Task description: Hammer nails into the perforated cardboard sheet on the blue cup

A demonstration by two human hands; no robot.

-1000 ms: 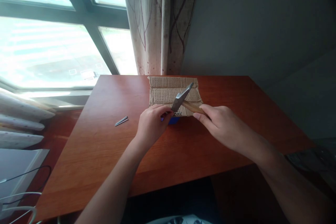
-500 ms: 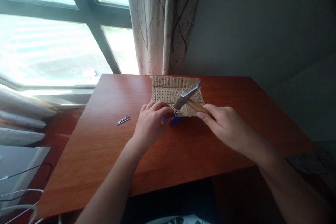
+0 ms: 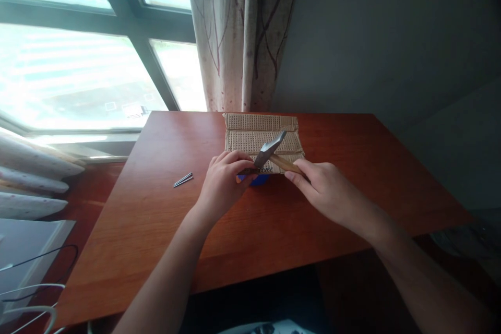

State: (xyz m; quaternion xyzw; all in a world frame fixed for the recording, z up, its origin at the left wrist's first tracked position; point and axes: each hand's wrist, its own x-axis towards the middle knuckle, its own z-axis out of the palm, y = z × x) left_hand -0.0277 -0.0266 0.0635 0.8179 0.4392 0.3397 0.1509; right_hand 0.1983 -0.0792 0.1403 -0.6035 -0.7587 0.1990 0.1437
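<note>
My right hand (image 3: 319,182) is closed around the wooden handle of a hammer (image 3: 270,150). Its steel head is low over the near edge of a perforated piece of cardboard (image 3: 254,141), close to the fingertips of my left hand (image 3: 225,180). That hand grips the cardboard's near left edge, fingers on top and thumb below; whether a nail is between the fingers cannot be seen. Several dark nails (image 3: 266,170) stand along the near edge. Under the cardboard a blue object (image 3: 260,179) shows in part.
Several loose nails (image 3: 182,180) lie on the brown wooden table (image 3: 250,235), left of my left hand. Behind the table hangs a patterned curtain (image 3: 235,36), beside a window (image 3: 70,73). White and black cables (image 3: 35,287) are at the lower left.
The hammer and my right hand have moved left and the hammer head has come down closer to the cardboard's near edge. My left hand stays at the same edge.
</note>
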